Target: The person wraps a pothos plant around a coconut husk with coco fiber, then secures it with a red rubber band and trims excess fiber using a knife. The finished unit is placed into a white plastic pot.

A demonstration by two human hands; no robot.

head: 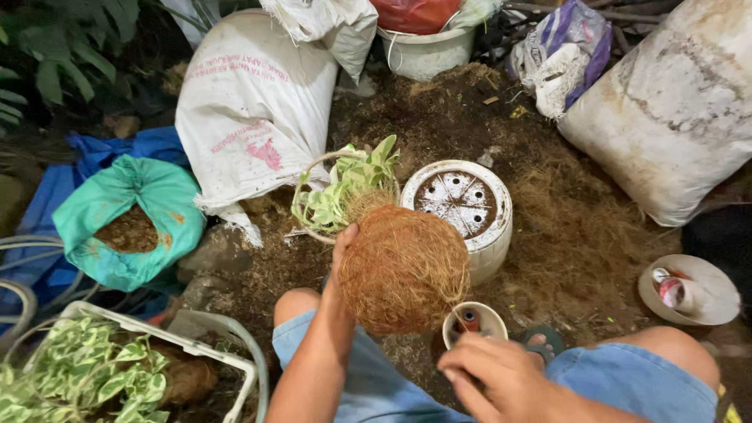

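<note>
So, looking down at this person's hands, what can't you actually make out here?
From the head view:
- The left hand: its fingers are hidden behind the round brown coconut-fibre ball, so the grip can't be judged.
- The right hand: blurred; any thread it holds is too thin to tell.
- The small cream cup: partly covered by the ball.
- The white plastic crate of leafy cuttings: cut off by the bottom edge.

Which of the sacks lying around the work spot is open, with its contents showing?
The green sack at left: its mouth gapes, showing brown material inside. The white sacks look closed or folded over.
</note>
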